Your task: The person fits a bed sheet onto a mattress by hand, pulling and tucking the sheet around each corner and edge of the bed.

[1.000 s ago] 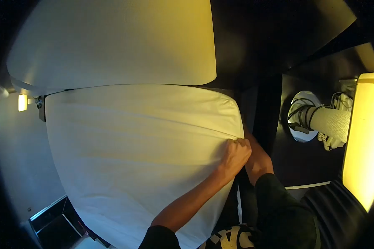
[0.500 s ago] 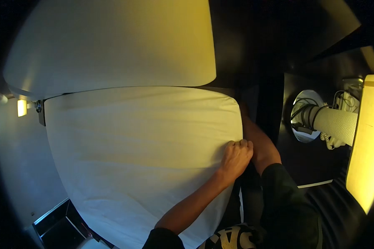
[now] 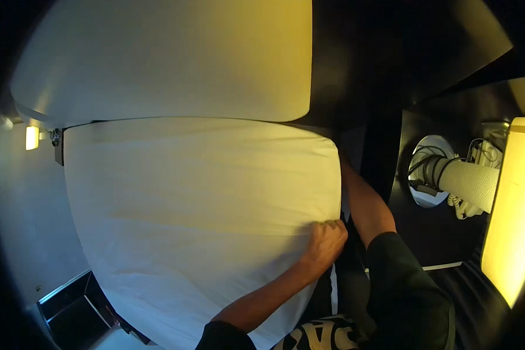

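Note:
A white fitted sheet (image 3: 204,181) covers the mattress, with light creases running across it. My left hand (image 3: 326,244) is closed on the sheet at the mattress's right edge, its fingers curled over the side. My right forearm (image 3: 370,204) reaches forward down along that same side. My right hand is hidden beyond the mattress's edge near the far right corner, so its fingers do not show.
A large pale headboard (image 3: 175,58) rises at the bed's far end. To the right are a lit lamp (image 3: 510,216), a dark nightstand (image 3: 437,233) and coiled cables (image 3: 434,166). A dark open box (image 3: 79,318) sits at lower left.
My left hand has slid toward me along the mattress's right edge, still closed on the sheet. My right forearm stays down beside the mattress, nearly where it was.

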Demonstrator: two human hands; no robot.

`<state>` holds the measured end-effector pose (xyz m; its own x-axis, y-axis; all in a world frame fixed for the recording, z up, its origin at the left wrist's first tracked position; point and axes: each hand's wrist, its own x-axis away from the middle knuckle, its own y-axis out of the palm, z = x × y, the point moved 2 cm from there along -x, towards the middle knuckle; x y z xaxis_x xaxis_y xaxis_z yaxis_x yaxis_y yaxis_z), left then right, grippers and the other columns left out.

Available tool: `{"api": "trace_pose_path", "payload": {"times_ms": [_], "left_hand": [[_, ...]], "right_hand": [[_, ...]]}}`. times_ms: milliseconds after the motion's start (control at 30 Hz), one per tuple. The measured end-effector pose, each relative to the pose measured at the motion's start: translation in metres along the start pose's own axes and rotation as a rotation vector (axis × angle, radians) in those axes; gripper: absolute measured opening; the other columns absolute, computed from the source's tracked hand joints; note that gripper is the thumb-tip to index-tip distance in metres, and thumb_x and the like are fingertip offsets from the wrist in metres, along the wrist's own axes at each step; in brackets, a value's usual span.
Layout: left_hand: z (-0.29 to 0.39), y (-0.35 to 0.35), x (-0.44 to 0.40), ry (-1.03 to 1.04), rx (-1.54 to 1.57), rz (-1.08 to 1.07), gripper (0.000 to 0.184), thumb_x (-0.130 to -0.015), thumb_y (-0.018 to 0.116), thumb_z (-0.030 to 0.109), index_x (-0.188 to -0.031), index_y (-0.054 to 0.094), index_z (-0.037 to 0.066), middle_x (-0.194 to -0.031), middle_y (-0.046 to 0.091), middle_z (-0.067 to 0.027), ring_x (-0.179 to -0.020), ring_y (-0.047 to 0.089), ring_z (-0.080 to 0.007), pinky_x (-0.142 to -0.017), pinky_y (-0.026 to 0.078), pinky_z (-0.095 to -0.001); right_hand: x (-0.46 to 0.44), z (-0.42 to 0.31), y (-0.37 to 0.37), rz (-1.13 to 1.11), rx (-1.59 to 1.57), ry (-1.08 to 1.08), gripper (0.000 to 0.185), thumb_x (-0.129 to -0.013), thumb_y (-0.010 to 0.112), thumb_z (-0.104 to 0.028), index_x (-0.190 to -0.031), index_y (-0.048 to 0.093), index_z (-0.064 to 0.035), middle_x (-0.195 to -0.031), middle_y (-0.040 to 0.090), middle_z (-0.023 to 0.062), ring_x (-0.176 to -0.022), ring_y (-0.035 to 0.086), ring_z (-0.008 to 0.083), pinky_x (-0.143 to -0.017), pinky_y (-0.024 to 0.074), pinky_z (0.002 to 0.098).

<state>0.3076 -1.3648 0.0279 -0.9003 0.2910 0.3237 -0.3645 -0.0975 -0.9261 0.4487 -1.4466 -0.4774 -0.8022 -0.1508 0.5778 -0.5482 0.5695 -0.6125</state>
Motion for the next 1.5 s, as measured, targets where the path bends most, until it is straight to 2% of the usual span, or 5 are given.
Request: {"api": "trace_pose_path", "payload": {"times_ms": [233,667,933,1033,1500], "left_hand": [[0.000,0.000,0.000,0.084,0.067,-0.023,0.006,-0.073,0.059,0.011,-0.069,0.059,0.006,-0.062,0.060,-0.0075,-0.055,0.060,-0.0176,-0.049,0.044,-0.0310],[-0.002,0.012,-0.004,0.149,0.082,0.029,0.005,-0.068,0.060,0.008,-0.064,0.057,0.007,-0.056,0.060,-0.0098,-0.050,0.060,-0.0191,-0.044,0.043,-0.0316],[-0.001,0.001,0.000,0.129,-0.101,-0.048,0.009,-0.074,0.060,0.011,-0.065,0.057,0.011,-0.057,0.060,-0.0040,-0.052,0.060,-0.0130,-0.046,0.044,-0.0272],[0.007,0.008,0.010,0.102,-0.109,-0.032,0.008,-0.073,0.059,0.011,-0.066,0.056,0.010,-0.057,0.059,-0.0051,-0.052,0.060,-0.0157,-0.046,0.044,-0.0294],[-0.004,0.001,0.007,-0.119,0.339,0.005,0.017,-0.080,0.058,0.019,-0.071,0.056,0.006,-0.061,0.058,-0.0120,-0.054,0.060,-0.0299,-0.046,0.045,-0.0392]], "right_hand": [[0.083,-0.048,-0.047,-0.179,-0.651,0.258,0.053,-0.090,0.045,-0.045,-0.122,0.054,-0.0037,-0.119,0.056,0.0163,-0.101,0.054,0.0293,-0.083,0.0442,0.0408],[0.203,-0.212,-0.210,0.066,-0.632,0.416,0.055,-0.087,0.047,-0.048,-0.111,0.060,-0.0001,-0.108,0.061,0.0209,-0.093,0.061,0.0324,-0.073,0.0496,0.0425],[0.195,-0.199,-0.214,-0.291,-0.562,0.194,0.057,-0.084,0.053,-0.047,-0.108,0.061,0.0047,-0.106,0.062,0.0210,-0.097,0.060,0.0299,-0.080,0.0470,0.0388],[0.198,-0.195,-0.198,0.135,-0.498,0.220,0.043,-0.088,0.048,-0.034,-0.101,0.062,0.0043,-0.092,0.066,0.0207,-0.083,0.063,0.0312,-0.071,0.0469,0.0430],[0.205,-0.186,-0.189,0.242,-0.547,0.009,0.050,-0.088,0.049,-0.043,-0.089,0.064,0.0046,-0.082,0.064,0.0234,-0.079,0.062,0.0319,-0.068,0.0481,0.0403]]}}
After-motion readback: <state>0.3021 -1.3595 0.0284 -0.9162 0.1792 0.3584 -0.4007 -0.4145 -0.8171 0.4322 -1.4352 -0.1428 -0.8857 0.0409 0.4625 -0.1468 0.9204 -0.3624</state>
